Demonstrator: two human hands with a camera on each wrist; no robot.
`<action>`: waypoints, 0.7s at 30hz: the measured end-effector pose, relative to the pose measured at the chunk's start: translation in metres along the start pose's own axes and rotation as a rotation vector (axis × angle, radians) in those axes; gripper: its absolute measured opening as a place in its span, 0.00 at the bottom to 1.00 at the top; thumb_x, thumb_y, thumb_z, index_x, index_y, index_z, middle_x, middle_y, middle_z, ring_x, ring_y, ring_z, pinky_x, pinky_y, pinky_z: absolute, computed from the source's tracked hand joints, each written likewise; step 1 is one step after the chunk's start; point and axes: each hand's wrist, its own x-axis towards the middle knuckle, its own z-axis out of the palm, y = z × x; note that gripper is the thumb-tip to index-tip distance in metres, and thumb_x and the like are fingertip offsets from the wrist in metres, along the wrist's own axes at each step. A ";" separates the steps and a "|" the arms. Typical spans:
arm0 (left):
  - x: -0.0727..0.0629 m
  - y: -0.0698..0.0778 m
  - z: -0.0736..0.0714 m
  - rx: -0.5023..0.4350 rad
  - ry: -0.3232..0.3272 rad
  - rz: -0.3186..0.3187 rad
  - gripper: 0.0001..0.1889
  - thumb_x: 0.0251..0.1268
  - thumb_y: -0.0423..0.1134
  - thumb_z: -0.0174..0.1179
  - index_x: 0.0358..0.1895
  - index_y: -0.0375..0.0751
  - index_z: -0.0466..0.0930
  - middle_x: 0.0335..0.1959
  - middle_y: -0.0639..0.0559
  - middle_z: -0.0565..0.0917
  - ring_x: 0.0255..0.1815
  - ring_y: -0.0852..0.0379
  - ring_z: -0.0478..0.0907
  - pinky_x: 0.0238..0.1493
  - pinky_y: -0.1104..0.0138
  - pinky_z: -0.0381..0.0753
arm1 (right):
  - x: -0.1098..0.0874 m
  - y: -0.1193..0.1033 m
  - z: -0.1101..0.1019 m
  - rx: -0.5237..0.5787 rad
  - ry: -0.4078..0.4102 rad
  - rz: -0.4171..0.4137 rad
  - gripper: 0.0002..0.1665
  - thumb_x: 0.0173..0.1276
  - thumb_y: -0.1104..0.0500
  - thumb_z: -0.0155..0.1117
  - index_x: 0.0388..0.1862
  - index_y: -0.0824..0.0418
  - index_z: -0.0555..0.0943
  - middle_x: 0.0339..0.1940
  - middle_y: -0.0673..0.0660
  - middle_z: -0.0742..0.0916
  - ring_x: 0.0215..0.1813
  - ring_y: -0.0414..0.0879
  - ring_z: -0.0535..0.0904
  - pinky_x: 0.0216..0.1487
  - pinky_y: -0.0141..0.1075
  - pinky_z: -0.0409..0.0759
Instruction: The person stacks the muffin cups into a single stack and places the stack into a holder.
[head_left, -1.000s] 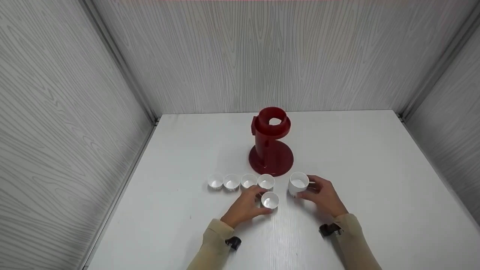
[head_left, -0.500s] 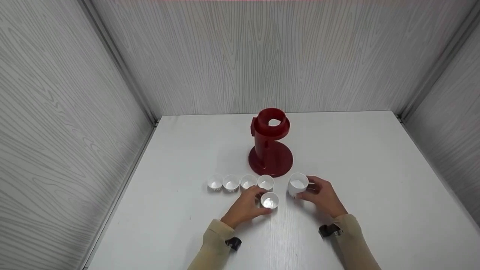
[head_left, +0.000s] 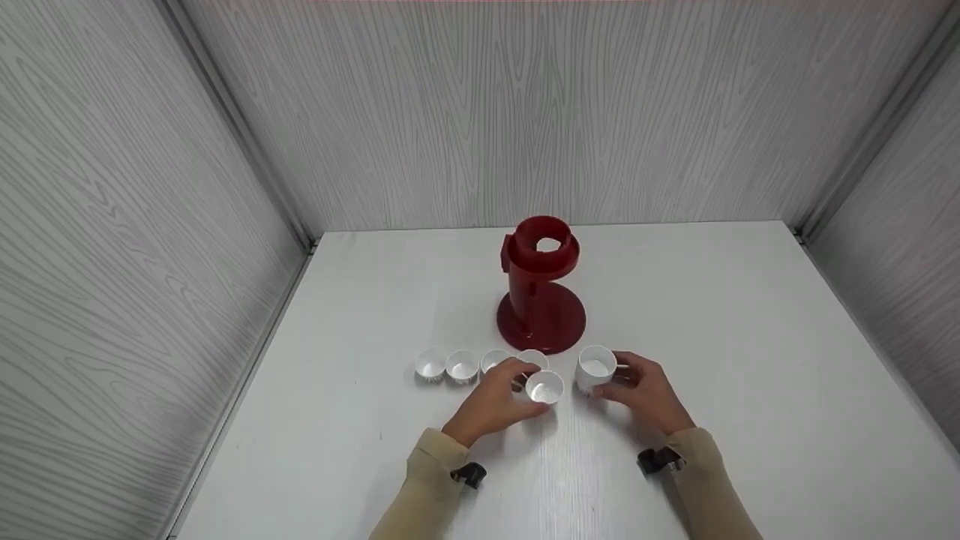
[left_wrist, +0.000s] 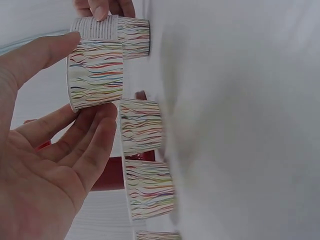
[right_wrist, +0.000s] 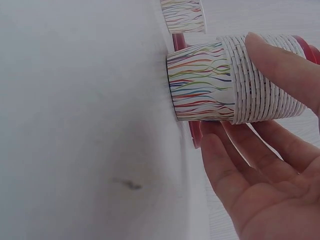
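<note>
My left hand [head_left: 491,405] pinches a small paper cup [left_wrist: 96,75] with coloured wavy lines between thumb and fingers. In the head view this cup is lifted, mouth up, just in front of the right end of a row of like cups [head_left: 462,367]. To its right, my right hand [head_left: 646,390] holds a stack of nested paper cups [right_wrist: 202,82], thumb on one side and fingers on the other. The stack stands upright on the table. Part of the row is hidden behind my left hand in the head view.
A red stand [head_left: 559,319] with a round base and a ring-shaped top rises behind the cups. Several upright cups form the row on the white table [head_left: 322,450]. Grained panels [head_left: 480,112] enclose the back and sides.
My left hand has raised its cup off the table and moved it slightly forward and right, towards the row's right end. My right hand and the stack stay in place.
</note>
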 end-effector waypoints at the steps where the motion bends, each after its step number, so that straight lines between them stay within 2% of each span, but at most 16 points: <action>1: 0.001 0.003 -0.001 0.001 0.002 0.005 0.30 0.57 0.47 0.77 0.62 0.44 0.80 0.55 0.51 0.83 0.53 0.55 0.82 0.60 0.59 0.84 | 0.000 0.000 0.000 -0.007 0.002 -0.001 0.40 0.54 0.58 0.85 0.66 0.56 0.80 0.63 0.59 0.85 0.62 0.57 0.84 0.56 0.31 0.85; 9: 0.013 0.018 -0.006 0.006 0.008 0.088 0.30 0.57 0.47 0.77 0.62 0.42 0.81 0.55 0.50 0.83 0.54 0.57 0.81 0.59 0.62 0.85 | 0.001 0.002 0.000 -0.033 0.007 -0.008 0.39 0.54 0.58 0.84 0.66 0.56 0.80 0.63 0.60 0.86 0.61 0.58 0.86 0.55 0.33 0.86; 16: 0.022 0.032 -0.008 -0.028 0.001 0.121 0.30 0.58 0.45 0.77 0.63 0.39 0.80 0.54 0.47 0.83 0.54 0.51 0.82 0.58 0.60 0.86 | 0.000 0.000 0.000 -0.027 0.017 -0.018 0.38 0.55 0.60 0.84 0.66 0.57 0.81 0.62 0.59 0.86 0.61 0.57 0.85 0.55 0.33 0.86; 21: 0.029 0.044 -0.010 -0.017 -0.003 0.149 0.30 0.58 0.44 0.77 0.63 0.40 0.80 0.54 0.48 0.83 0.54 0.57 0.81 0.58 0.60 0.86 | 0.000 0.002 0.000 -0.038 0.011 -0.015 0.38 0.56 0.59 0.83 0.67 0.57 0.80 0.63 0.59 0.86 0.62 0.58 0.85 0.56 0.35 0.87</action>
